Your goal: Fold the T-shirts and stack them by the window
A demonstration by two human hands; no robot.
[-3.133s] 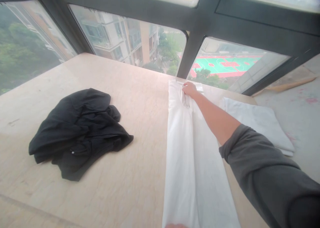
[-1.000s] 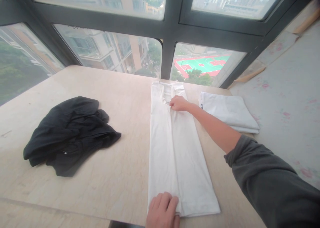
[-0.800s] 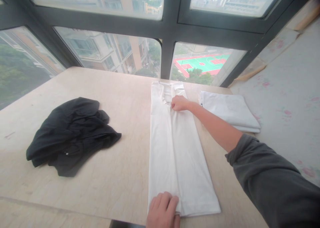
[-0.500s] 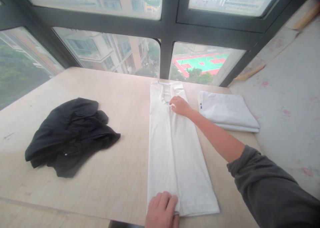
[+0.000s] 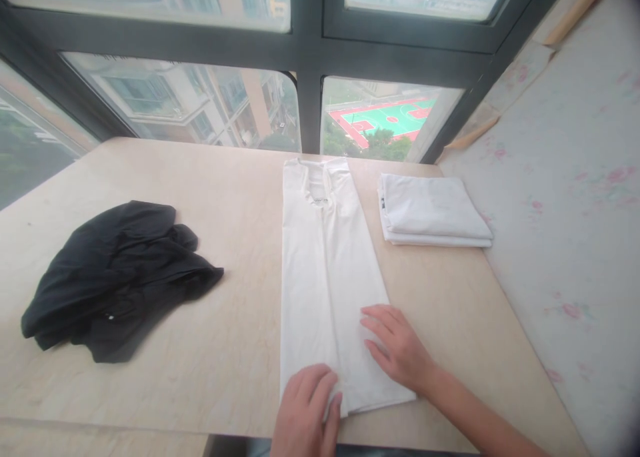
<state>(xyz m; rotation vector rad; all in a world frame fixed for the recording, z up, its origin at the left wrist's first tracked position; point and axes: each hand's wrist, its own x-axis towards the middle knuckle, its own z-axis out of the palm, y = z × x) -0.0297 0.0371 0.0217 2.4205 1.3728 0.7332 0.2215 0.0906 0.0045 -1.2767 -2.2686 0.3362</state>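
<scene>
A white shirt (image 5: 310, 283), folded into a long narrow panel with its collar at the far end, lies lengthwise before me. My left hand (image 5: 306, 403) rests on its near left corner, fingers bent over the cloth and thumb a little apart. On the right edge of the shirt, toward the near end, is my right hand (image 5: 395, 343), open with its fingers spread over the fabric. Neither hand visibly grips the cloth.
A crumpled black garment (image 5: 120, 277) lies on the left of the pale tabletop (image 5: 240, 363). To the right sits a folded white garment (image 5: 430, 207), near the flowered wall (image 5: 560, 243). Dark window frames (image 5: 307, 57) rise behind the table's far edge.
My right hand has left the collar and come back toward me to the shirt's lower right edge. My left hand stays at the near end, its thumb now apart. The view has shifted right.
</scene>
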